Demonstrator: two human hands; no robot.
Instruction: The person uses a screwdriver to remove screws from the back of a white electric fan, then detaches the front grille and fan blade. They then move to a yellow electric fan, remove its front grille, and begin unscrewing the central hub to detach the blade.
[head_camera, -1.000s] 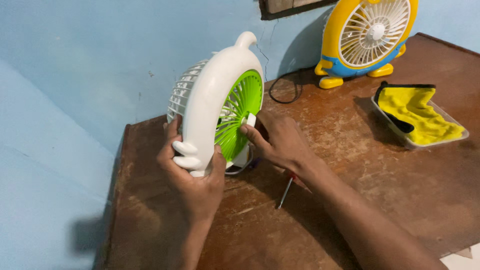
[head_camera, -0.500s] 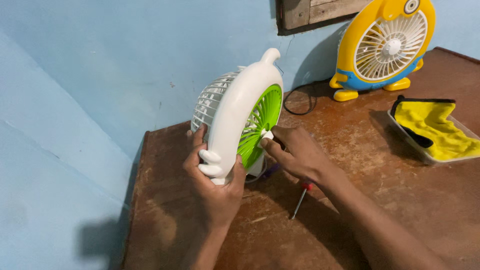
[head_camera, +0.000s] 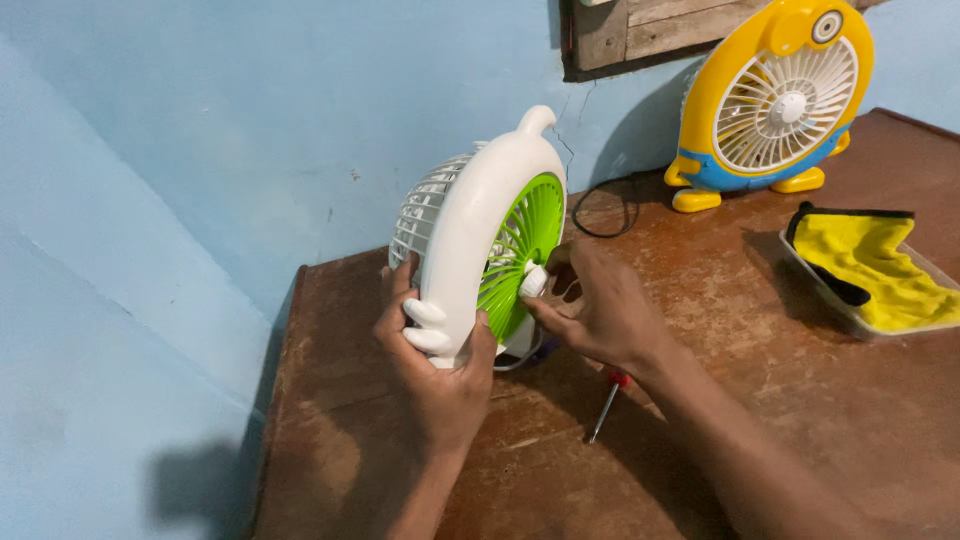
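We see a small white table fan (head_camera: 470, 250) with a rounded cartoon-shaped shell, a nub on top, little moulded arms low on its side, a white slatted grille at the back and bright green blades (head_camera: 520, 250) at the front. A small white hub cap (head_camera: 533, 281) sits at the centre of the blades. The fan stands upright at the back left part of a worn brown wooden table (head_camera: 760, 400), close to the blue wall.

Our left hand (head_camera: 435, 370) is closed around the lower shell, fingers behind it and thumb in front, just under the moulded arms. Our right hand (head_camera: 600, 310) pinches the white hub cap between thumb and fingertips, right against the green blades.

We count two fans: the white one in our hands and a yellow and blue fan (head_camera: 775, 100) well apart at the back of the table. There is one screwdriver (head_camera: 608, 395) with a red handle lying beneath our right wrist, one black cable loop (head_camera: 600, 210) by the wall, and one clear tray (head_camera: 860, 320) holding a single yellow cloth (head_camera: 880, 270) on the right.
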